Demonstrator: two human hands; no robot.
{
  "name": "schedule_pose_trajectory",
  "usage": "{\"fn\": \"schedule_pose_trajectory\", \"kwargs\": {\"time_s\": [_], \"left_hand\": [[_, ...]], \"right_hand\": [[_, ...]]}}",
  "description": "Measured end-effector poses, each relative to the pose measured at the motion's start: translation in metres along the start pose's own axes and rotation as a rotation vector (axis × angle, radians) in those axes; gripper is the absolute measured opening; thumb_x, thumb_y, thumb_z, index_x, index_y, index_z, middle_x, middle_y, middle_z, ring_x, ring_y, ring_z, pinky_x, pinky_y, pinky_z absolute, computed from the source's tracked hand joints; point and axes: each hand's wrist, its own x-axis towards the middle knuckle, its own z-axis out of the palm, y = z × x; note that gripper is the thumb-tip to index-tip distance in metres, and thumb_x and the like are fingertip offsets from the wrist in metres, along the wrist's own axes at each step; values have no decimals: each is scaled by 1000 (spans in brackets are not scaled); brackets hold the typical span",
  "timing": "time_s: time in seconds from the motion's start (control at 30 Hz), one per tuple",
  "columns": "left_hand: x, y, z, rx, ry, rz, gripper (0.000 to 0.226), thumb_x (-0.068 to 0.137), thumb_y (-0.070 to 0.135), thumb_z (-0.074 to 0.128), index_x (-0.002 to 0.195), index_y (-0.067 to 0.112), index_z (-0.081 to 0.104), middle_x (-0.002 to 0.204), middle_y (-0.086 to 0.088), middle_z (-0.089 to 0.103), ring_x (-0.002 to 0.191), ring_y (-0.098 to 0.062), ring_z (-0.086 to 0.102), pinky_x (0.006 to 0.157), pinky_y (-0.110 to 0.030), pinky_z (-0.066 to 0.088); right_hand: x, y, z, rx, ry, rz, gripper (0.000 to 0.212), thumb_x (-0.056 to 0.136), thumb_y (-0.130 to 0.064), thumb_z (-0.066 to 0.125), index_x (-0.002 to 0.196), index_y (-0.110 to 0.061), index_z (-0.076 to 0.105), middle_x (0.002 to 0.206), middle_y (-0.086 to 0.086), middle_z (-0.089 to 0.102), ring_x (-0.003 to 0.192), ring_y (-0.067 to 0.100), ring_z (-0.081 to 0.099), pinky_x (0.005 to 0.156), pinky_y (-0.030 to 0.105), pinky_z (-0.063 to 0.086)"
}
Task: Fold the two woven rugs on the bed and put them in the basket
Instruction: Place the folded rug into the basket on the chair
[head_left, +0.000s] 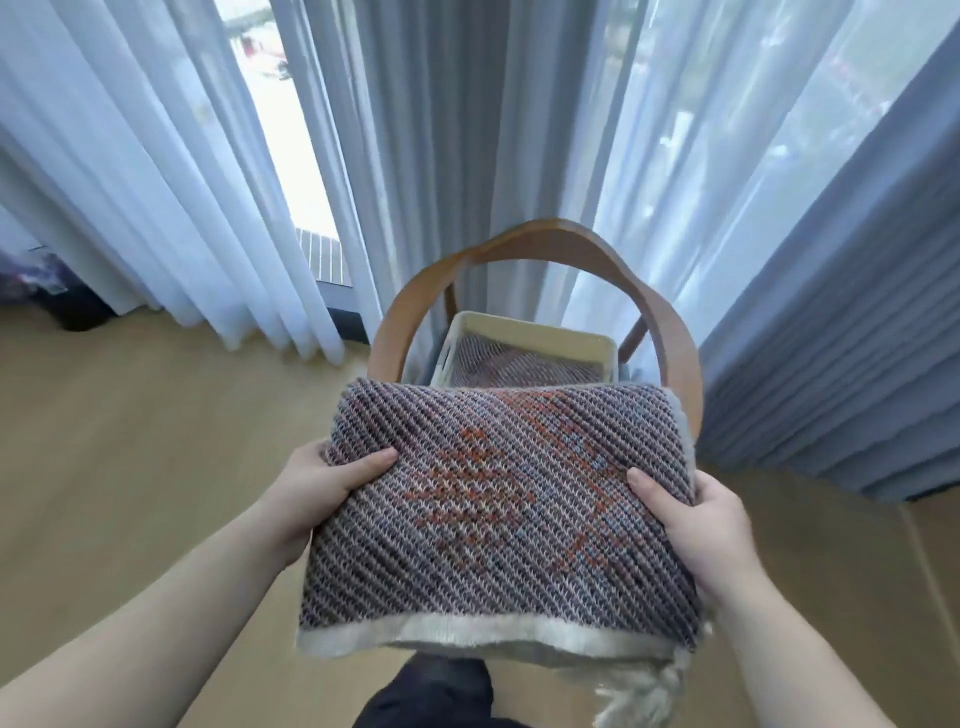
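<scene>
I hold the folded rug (498, 514) in the air with both hands, above the wooden floor (130, 441). It is woven in grey-purple diagonal lines with orange patches, and a pale fringe runs along the edge nearest to me. My left hand (317, 493) grips the left side: the thumb lies on top of the weave and the other fingers are curled under it, out of sight. My right hand (701, 525) grips the right side in the same way, thumb on top. Between the two grips the rug lies nearly flat, a little tilted.

Just beyond the far edge of the rug stands the basket (524, 325), cream coloured, on a wooden chair (550, 241) with a curved back. Inside the basket I see a second rug (519, 366) of the same weave. Behind the chair hang white curtains (467, 130), and a grey curtain (841, 338) hangs to the right.
</scene>
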Motion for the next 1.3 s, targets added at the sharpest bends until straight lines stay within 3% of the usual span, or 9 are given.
{"fn": "schedule_pose_trajectory", "kwargs": {"time_s": [0.07, 0.17, 0.4, 0.5, 0.7, 0.87, 1.0, 1.13, 1.3], "left_hand": [[48, 19, 5, -2, 5, -26, 32, 76, 16, 83, 103, 8, 67, 85, -2, 78, 77, -16, 75, 64, -25, 55], [109, 46, 25, 17, 0, -76, 37, 75, 14, 84, 105, 6, 65, 89, -7, 78, 77, -19, 75, 60, -24, 56], [247, 68, 94, 169, 4, -189, 57, 66, 24, 91, 114, 9, 65, 100, -8, 76, 88, -24, 74, 80, -37, 58], [302, 68, 118, 198, 43, -230, 56, 67, 24, 90, 115, 12, 64, 104, -8, 74, 93, -27, 72, 92, -46, 56], [381, 67, 137, 227, 123, -269, 50, 73, 23, 87, 117, 15, 64, 102, -6, 74, 92, -25, 71, 88, -42, 56], [426, 61, 151, 323, 122, -246, 44, 79, 32, 82, 115, 21, 59, 97, 6, 66, 87, -14, 64, 75, -30, 52], [444, 53, 151, 379, 130, -293, 62, 76, 39, 84, 129, 18, 60, 116, -1, 69, 104, -24, 65, 97, -47, 51], [446, 37, 146, 428, 67, -351, 48, 81, 32, 80, 124, 18, 62, 114, -1, 69, 103, -24, 66, 97, -45, 51], [450, 26, 148, 697, -44, -412, 48, 82, 44, 76, 124, 23, 62, 112, 3, 69, 103, -26, 65, 99, -46, 49]], "right_hand": [[49, -5, 17, -24, 4, 30, 24, 76, -25, 85, 93, -14, 72, 87, -2, 78, 87, 19, 73, 85, 44, 58], [107, -8, 28, -46, 24, 88, 23, 77, -27, 85, 92, -15, 72, 85, -4, 78, 87, 19, 73, 87, 45, 58], [239, 27, 35, -75, 52, 205, 24, 78, -34, 83, 90, -18, 70, 87, -5, 76, 85, 17, 70, 77, 35, 55], [294, 47, 44, -110, 16, 258, 27, 77, -44, 81, 91, -24, 69, 89, -10, 75, 88, 16, 70, 85, 43, 57], [365, 51, 69, -175, 18, 310, 25, 78, -46, 80, 86, -26, 68, 89, -10, 73, 87, 15, 68, 85, 41, 56], [393, 48, 80, -239, 80, 315, 24, 82, -46, 76, 86, -26, 65, 89, -11, 70, 85, 12, 66, 76, 33, 53], [397, 51, 90, -313, 106, 333, 24, 83, -47, 74, 88, -26, 65, 88, -12, 70, 83, 11, 66, 73, 32, 51], [394, 57, 96, -393, 90, 384, 26, 83, -48, 74, 88, -24, 66, 87, -13, 70, 84, 12, 66, 73, 31, 50], [389, 61, 94, -497, 45, 422, 26, 83, -49, 73, 87, -25, 66, 85, -14, 68, 81, 10, 64, 70, 31, 50]]}}
